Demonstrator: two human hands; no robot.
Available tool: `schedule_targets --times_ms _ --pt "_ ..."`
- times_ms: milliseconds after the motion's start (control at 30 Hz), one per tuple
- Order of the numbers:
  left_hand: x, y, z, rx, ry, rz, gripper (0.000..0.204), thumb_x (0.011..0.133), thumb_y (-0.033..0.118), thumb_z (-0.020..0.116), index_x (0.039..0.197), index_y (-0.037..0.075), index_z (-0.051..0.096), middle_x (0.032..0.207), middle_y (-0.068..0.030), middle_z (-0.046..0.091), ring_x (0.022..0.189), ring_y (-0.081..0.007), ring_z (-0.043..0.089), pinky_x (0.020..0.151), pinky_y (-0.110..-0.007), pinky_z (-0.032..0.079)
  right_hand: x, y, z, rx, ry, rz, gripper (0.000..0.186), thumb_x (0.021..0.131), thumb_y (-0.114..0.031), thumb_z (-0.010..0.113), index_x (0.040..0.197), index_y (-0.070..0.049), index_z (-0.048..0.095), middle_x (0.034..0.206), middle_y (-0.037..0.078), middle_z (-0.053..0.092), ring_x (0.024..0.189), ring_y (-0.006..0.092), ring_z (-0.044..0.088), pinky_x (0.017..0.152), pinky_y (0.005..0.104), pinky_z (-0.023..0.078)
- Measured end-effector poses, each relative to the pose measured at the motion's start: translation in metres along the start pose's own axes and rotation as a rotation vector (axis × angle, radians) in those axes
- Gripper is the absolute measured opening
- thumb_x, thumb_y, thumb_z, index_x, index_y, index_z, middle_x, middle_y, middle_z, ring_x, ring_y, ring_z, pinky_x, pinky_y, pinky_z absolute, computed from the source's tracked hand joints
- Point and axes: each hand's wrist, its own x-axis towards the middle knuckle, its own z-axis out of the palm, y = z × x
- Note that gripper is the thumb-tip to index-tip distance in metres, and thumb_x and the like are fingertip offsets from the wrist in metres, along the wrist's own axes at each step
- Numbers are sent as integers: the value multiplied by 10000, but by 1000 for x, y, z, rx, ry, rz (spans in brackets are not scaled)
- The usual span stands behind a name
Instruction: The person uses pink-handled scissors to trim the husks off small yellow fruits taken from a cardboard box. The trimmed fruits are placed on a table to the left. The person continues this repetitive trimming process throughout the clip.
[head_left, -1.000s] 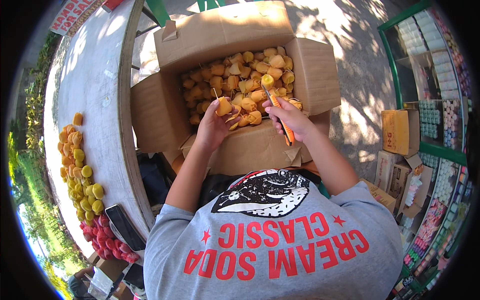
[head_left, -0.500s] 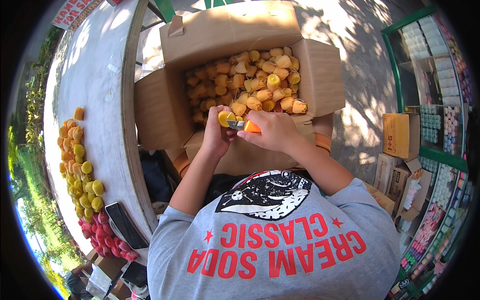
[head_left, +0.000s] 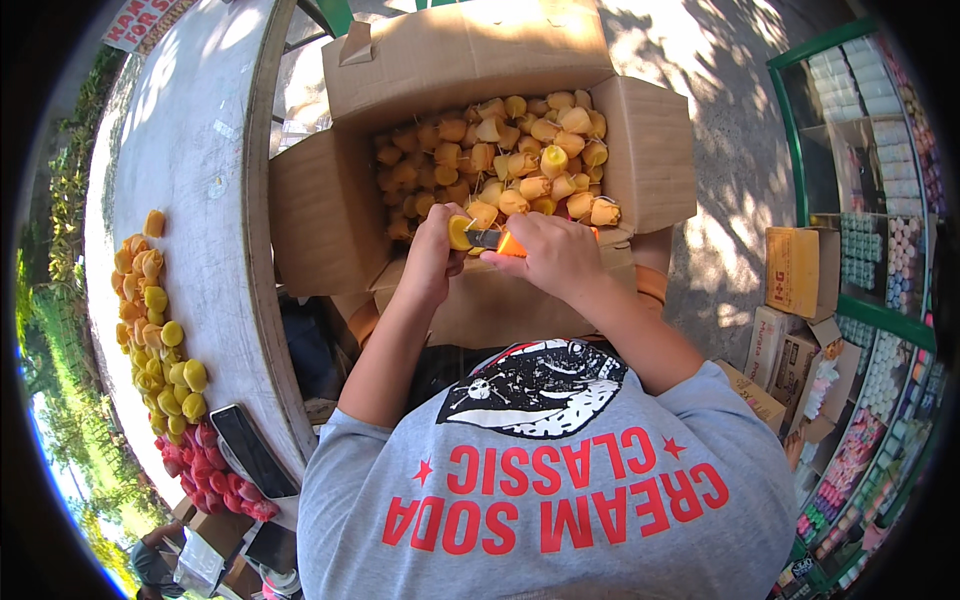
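A small yellow wax candle (head_left: 459,232) is pinched in the fingers of my left hand (head_left: 432,262), its round flat end showing. My right hand (head_left: 555,258) is closed around an orange utility knife (head_left: 511,245). Its grey blade (head_left: 485,239) points left and meets the candle's edge; how deep it cuts is hidden. Both hands are over the near side of an open cardboard box (head_left: 465,60). Inside lie many orange and yellow flower-shaped candles (head_left: 535,187), some with pale wicks.
On the worn table (head_left: 235,330) at left stand rows of orange, yellow and red wax pieces (head_left: 195,376) beside a black phone (head_left: 250,452). Green-framed shelves (head_left: 885,318) with colourful candles line the right, with small cartons (head_left: 795,268) before them. Box flaps spread outward.
My hands have shifted slightly up and right with the candle and knife. The knife has turned a little in my right hand, and its blade lies flatter against the candle.
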Motion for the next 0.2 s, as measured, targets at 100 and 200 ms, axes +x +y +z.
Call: schedule_targets --times_ms 100,200 --pt "-3 -1 -4 -10 -8 -11 310 942 359 386 803 133 546 607 34 438 456 -61 279 430 -238 196 14 29 -8 0 98 249 479 881 -569 592 835 -94 551 694 84 640 601 238 665 494 368 510" --pt "-13 -7 -7 -27 26 -63 305 938 356 392 801 133 547 608 30 445 453 -63 287 428 -237 202 19 54 -24 32 139 283 451 896 -531 605 846 -87 537 688 93 662 591 270 677 464 395 509"
